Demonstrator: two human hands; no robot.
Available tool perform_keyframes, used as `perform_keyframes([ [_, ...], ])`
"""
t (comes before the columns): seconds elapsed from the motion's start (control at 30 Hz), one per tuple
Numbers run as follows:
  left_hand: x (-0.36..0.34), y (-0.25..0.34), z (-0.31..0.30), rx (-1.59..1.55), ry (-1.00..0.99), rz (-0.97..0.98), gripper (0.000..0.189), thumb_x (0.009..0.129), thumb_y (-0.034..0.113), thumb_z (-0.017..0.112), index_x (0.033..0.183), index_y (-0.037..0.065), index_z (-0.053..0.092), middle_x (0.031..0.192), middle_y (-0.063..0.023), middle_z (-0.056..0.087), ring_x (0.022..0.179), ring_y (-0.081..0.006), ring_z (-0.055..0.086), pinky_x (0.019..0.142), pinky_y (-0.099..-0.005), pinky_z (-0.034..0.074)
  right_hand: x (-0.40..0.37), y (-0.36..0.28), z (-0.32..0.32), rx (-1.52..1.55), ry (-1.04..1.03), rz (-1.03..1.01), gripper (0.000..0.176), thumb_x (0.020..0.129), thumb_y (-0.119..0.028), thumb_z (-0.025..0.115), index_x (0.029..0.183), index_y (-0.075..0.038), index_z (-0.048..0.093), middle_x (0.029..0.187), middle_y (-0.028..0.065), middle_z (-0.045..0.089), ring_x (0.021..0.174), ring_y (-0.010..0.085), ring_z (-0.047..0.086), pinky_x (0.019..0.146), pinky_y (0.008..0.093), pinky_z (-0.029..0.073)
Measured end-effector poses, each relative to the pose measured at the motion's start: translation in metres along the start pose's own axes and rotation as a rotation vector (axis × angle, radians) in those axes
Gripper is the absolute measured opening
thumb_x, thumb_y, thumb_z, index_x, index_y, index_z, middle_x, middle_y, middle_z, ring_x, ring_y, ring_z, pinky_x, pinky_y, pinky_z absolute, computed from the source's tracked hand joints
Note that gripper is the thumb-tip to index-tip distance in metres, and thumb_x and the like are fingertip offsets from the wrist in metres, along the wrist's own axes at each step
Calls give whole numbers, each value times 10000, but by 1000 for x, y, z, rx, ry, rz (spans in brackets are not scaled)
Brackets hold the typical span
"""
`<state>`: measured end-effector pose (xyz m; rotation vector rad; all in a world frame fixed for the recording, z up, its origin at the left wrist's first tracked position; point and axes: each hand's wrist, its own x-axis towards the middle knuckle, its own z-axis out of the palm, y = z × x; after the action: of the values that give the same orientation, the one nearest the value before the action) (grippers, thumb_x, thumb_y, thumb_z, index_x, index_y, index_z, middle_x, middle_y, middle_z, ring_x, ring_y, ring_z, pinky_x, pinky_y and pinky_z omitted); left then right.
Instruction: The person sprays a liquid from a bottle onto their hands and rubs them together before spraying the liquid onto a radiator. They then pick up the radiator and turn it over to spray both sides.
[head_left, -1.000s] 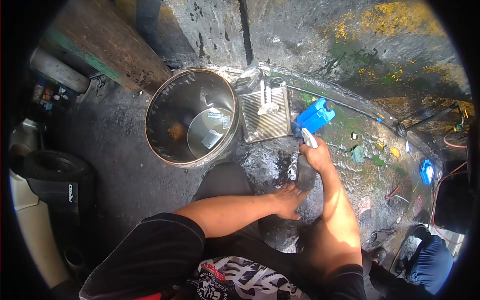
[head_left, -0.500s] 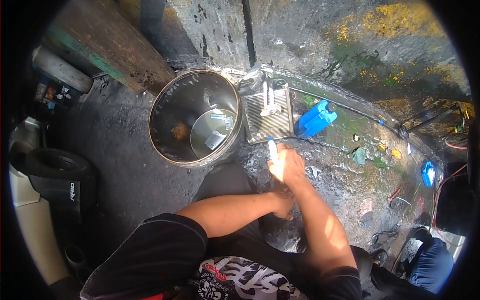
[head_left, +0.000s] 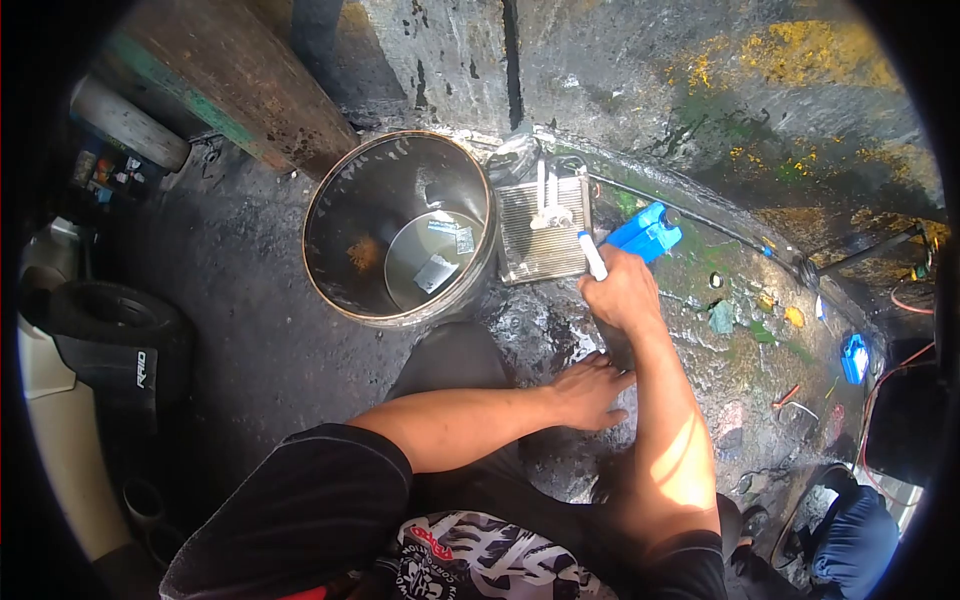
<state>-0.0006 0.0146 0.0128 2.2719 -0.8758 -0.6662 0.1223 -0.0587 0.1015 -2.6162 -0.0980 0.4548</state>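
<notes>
1. One spray bottle point(head_left: 616, 348) on my feed: dark body, white head point(head_left: 594, 260), right of view centre, between my two hands.
2. Long axis: runs away from me, leaning slightly left toward the head. Head at the far end, base at the near end.
3. Blue tip point(head_left: 585, 239) points away from me and a bit left, toward the finned core. Can't tell if the base touches the floor point(head_left: 250, 300).
4. Right hand point(head_left: 625, 290): grip clenched round the bottle just below the head, covering its upper part.
5. Left hand point(head_left: 590, 392): grip released, fingers extended, thumb apart, beside the bottle's lower end. Can't tell if they touch.
6. Count near the hands: one finned core point(head_left: 540, 255), two pale tubes point(head_left: 541, 190) over it, roughly parallel. One blue jug point(head_left: 648, 232) just beyond my right hand, lying right of the core.
7. One barrel point(head_left: 350, 200), left of the core, mouth facing me. Three pale patches point(head_left: 436, 273) at its bottom; can't tell if scraps or reflections.
8. Farther out: one smaller blue object point(head_left: 854, 358) far right, one tyre point(head_left: 160, 320) far left.
</notes>
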Motion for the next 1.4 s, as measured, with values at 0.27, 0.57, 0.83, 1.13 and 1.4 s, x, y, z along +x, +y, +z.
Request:
perform_keyframes([
  [0.27, -3, -4, -1, -5, 104, 32, 655, 897, 368, 718, 1433, 58, 505, 1280, -213, 651, 1289, -399, 559, 1232, -586, 264, 11, 2, 2, 92, 47, -10, 408, 832, -277, 669, 1170, -62, 746, 1155, 266, 738, 1155, 436, 682, 1026, 510, 520],
  [0.57, -4, -11, 2, -11, 257, 85, 620, 885, 351, 723, 1388, 44, 533, 1201, -191, 680, 1244, -375, 595, 1224, -585, 265, 15, -6, -3, 75, 29, 21, 469, 827, -290, 672, 1225, -51, 737, 1180, 265, 735, 1174, 424, 682, 1039, 498, 517],
  [0.83, -4, -11, -1, -17, 200, 51, 596, 875, 333, 711, 1364, 30, 555, 1260, -199, 664, 1284, -370, 577, 1230, -591, 254, 19, -2, 2, 68, 10, -74, 482, 819, -278, 696, 1225, -19, 723, 1190, 274, 728, 1165, 430, 684, 1034, 496, 524],
  [1.13, 1, -20, 10, 1, 259, 86, 653, 866, 314, 713, 1413, 13, 521, 1392, -213, 619, 1393, -368, 507, 1254, -573, 223, 12, -13, 9, -22, 32, -124, 347, 824, -251, 711, 1076, -13, 694, 1064, 258, 742, 1066, 448, 693, 925, 518, 537],
  [1.4, -3, -19, 7, 7, 264, 91, 699, 888, 348, 709, 1431, -32, 490, 1371, -235, 641, 1373, -392, 526, 1264, -546, 221, 16, -4, 21, 122, 49, -292, 528, 813, -136, 699, 1327, -33, 638, 1084, 282, 733, 1058, 456, 699, 941, 498, 544],
])
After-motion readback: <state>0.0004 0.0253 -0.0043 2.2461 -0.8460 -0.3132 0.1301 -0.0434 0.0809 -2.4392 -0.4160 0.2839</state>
